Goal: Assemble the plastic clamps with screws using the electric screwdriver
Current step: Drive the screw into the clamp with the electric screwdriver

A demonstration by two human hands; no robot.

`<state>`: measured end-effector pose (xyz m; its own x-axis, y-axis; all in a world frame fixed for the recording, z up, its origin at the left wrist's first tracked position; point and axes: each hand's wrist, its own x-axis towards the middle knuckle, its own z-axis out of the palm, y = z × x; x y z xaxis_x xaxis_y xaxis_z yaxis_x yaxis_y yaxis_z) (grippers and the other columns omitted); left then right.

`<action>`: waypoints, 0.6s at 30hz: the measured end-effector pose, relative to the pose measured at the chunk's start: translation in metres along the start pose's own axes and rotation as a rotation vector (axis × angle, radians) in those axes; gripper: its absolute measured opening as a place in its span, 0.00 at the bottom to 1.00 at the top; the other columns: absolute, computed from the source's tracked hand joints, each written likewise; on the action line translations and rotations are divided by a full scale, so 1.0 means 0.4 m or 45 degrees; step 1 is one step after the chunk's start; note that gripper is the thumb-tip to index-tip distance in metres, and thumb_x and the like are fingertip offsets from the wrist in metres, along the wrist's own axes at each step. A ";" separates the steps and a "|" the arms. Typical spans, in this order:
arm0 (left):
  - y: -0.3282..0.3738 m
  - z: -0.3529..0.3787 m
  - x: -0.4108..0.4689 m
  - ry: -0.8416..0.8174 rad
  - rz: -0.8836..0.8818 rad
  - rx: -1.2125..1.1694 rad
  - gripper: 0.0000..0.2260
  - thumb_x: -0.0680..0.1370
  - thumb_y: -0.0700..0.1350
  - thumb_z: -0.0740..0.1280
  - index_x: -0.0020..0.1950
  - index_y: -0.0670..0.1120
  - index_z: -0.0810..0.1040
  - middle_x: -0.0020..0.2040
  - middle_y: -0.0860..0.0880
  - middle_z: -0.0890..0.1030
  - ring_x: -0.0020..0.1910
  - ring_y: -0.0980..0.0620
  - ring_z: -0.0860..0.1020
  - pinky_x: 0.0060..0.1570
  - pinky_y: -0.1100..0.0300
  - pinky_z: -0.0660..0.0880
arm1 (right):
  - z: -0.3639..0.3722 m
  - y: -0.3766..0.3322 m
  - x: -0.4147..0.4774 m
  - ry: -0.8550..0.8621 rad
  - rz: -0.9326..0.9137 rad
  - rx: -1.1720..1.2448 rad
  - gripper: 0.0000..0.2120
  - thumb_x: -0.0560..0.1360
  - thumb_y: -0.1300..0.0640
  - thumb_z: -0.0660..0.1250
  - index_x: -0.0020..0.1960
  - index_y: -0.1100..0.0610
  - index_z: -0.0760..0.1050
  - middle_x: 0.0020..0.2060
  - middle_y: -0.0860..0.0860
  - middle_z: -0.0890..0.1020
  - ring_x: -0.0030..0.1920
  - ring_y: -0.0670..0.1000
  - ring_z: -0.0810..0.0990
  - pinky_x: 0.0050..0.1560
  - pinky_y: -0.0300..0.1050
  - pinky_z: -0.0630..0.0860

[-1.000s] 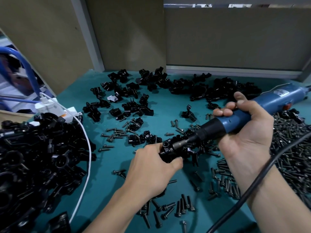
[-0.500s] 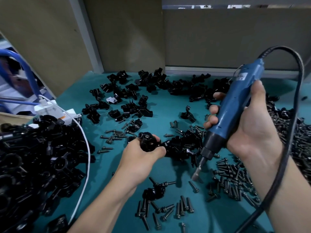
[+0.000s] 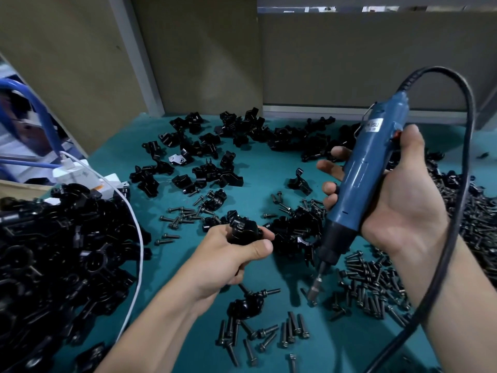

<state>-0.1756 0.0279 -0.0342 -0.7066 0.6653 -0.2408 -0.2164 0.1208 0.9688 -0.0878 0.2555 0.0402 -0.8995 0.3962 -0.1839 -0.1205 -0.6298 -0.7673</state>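
Note:
My left hand (image 3: 236,254) grips a black plastic clamp (image 3: 243,230) just above the teal table (image 3: 263,181). My right hand (image 3: 395,200) holds the blue electric screwdriver (image 3: 363,179) nearly upright, its bit (image 3: 314,288) pointing down at loose black screws (image 3: 368,289) near the table surface. The bit is well apart from the held clamp. Another clamp with screws sticking out (image 3: 246,305) lies below my left hand.
A big heap of black clamps (image 3: 59,259) fills the left side, crossed by a white cable (image 3: 137,238). Loose clamp parts (image 3: 215,152) are scattered at the back, a dense screw pile (image 3: 478,216) at the right. The screwdriver's black cord (image 3: 457,211) loops over my right arm.
My right hand swung the screwdriver away from the clamp to upright, bit lowered over the screws. My left hand drew the clamp leftward, away from the central pile.

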 end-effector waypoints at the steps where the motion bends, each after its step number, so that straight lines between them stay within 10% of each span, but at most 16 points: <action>1: -0.002 -0.001 0.001 0.009 -0.008 -0.008 0.04 0.78 0.40 0.74 0.48 0.48 0.87 0.29 0.54 0.66 0.28 0.53 0.60 0.23 0.63 0.58 | -0.001 0.000 -0.001 -0.006 0.006 -0.011 0.42 0.71 0.20 0.55 0.49 0.58 0.84 0.53 0.58 0.85 0.36 0.54 0.78 0.39 0.47 0.77; 18: -0.010 -0.011 0.010 0.127 -0.047 -0.018 0.05 0.80 0.44 0.72 0.53 0.44 0.79 0.39 0.46 0.73 0.29 0.55 0.66 0.23 0.65 0.62 | 0.033 0.034 -0.001 0.154 0.040 -0.018 0.32 0.76 0.29 0.61 0.50 0.60 0.78 0.47 0.60 0.85 0.30 0.53 0.76 0.32 0.45 0.78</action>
<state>-0.1804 0.0269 -0.0394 -0.7614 0.5838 -0.2820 -0.2527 0.1333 0.9583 -0.0944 0.2381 0.0380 -0.8456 0.4543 -0.2803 -0.0859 -0.6340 -0.7686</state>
